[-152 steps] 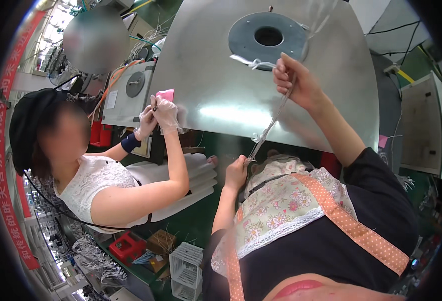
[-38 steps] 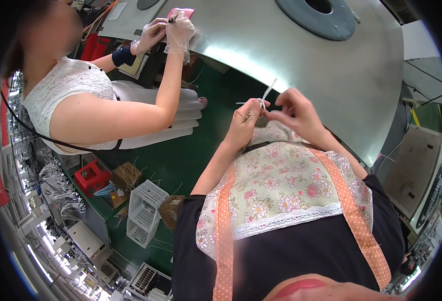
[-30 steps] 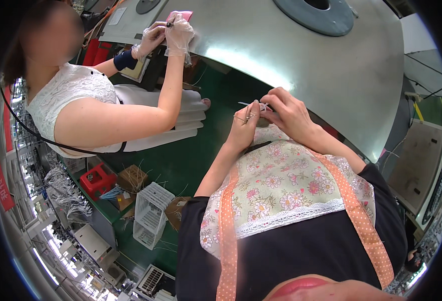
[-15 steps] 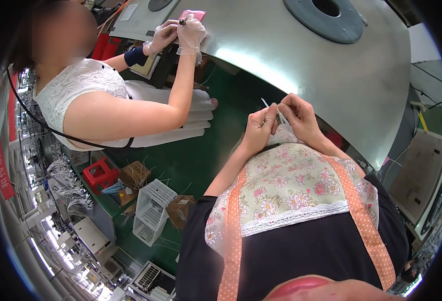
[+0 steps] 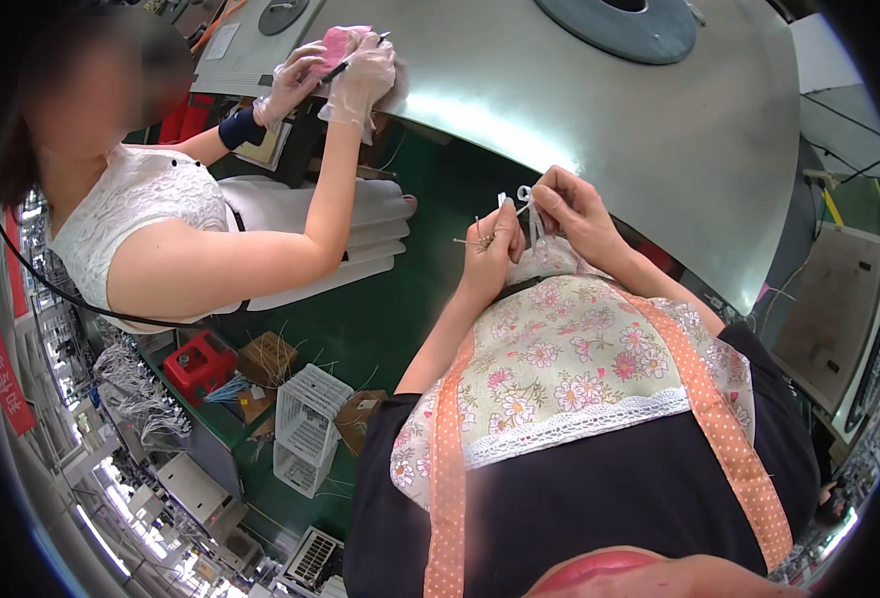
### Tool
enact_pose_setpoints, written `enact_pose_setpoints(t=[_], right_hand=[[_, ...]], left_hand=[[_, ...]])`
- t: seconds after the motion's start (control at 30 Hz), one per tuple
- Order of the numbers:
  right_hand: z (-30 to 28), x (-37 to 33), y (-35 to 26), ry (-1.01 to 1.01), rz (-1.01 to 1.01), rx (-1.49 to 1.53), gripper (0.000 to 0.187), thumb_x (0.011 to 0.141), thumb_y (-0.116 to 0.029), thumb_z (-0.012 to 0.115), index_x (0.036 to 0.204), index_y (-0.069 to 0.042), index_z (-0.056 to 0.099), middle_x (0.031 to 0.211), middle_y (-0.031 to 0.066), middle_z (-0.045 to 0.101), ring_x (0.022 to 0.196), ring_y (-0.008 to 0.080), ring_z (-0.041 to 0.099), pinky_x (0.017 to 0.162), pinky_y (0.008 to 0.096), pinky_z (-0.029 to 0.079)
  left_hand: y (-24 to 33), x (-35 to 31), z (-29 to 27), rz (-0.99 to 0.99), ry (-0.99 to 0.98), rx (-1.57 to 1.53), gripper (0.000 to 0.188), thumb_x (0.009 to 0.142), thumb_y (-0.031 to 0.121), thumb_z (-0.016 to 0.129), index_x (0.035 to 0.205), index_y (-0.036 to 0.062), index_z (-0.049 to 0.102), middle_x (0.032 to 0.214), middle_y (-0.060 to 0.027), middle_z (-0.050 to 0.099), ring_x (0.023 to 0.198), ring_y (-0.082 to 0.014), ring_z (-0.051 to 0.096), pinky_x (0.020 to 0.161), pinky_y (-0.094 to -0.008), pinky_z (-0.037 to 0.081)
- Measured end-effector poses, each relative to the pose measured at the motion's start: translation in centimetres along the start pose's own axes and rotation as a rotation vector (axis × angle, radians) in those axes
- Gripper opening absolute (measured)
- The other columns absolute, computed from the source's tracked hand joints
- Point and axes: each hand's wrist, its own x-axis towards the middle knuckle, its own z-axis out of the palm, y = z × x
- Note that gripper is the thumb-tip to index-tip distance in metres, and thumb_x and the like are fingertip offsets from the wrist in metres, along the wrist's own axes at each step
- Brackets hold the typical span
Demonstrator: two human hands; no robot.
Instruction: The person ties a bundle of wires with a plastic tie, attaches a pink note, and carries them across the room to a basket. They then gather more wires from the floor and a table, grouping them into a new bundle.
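In front of my apron's upper edge, my two hands are close together. My left hand is closed in a pinch, with the end of a thin white cable standing up from its fingertips. Thin brownish pieces stick out on that hand's outer side; their kind is too small to make out. My right hand pinches the same cable, which makes a small loop by the fingertips and hangs down between the hands. Part of the cable is hidden by my fingers.
A metal table lies beyond my hands, with a grey disc on it. At left, a co-worker in clear gloves holds a pink cloth and a dark pen-like tool. A red stool and white basket stand behind.
My hands have moved slightly apart, and the white cable's loop now shows between them. The view has shifted a little. The co-worker's dark tool has turned across the pink cloth.
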Motion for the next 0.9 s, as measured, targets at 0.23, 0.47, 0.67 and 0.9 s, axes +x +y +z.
enact_pose_setpoints(t=[0.23, 0.47, 0.67, 0.9], right_hand=[[0.2, 0.6, 0.2, -0.011, 0.049, -0.003, 0.020, 0.096, -0.018, 0.049, 0.082, -0.003, 0.048, 0.067, -0.0015, 0.047, 0.057, 0.0050, 0.042, 0.053, 0.0209, 0.037], [0.2, 1.7, 1.2, 0.022, -0.443, -0.971, 0.014, 0.086, -0.012, 0.055, 0.082, -0.003, 0.046, 0.079, 0.0138, 0.051, 0.067, 0.0335, 0.056, 0.057, 0.0406, 0.045], [0.4, 0.9, 2.4, 0.085, -0.281, -0.689, 0.014, 0.088, -0.010, 0.055, 0.080, 0.000, 0.048, 0.070, 0.0103, 0.052, 0.058, 0.0240, 0.055, 0.055, 0.0329, 0.045], [-2.4, 2.8, 0.7, -0.036, 0.259, -0.098, 0.026, 0.096, -0.026, 0.045, 0.083, -0.004, 0.052, 0.069, 0.0015, 0.053, 0.057, 0.0084, 0.050, 0.054, 0.0214, 0.041]], left_hand=[[0.4, 0.0, 0.2, 0.014, 0.042, 0.073, 0.041, 0.097, 0.024, 0.046, 0.060, 0.0075, 0.047, 0.049, 0.0057, 0.040, 0.045, -0.0012, 0.032, 0.043, -0.0211, 0.024], [-0.1, 0.7, -0.2, -0.009, 0.055, 0.087, 0.038, 0.095, 0.019, 0.048, 0.059, 0.0069, 0.044, 0.050, 0.0062, 0.039, 0.047, -0.0014, 0.031, 0.043, -0.0216, 0.024], [-0.8, 0.3, -0.5, -0.023, 0.040, 0.118, 0.037, 0.094, 0.019, 0.049, 0.060, 0.0073, 0.040, 0.053, 0.0065, 0.037, 0.049, -0.0021, 0.030, 0.045, -0.0224, 0.024], [-1.2, 1.1, -1.0, -0.086, 0.022, 0.098, 0.039, 0.096, 0.025, 0.049, 0.062, 0.0077, 0.040, 0.056, 0.0074, 0.033, 0.053, -0.0027, 0.029, 0.048, -0.0223, 0.024]])
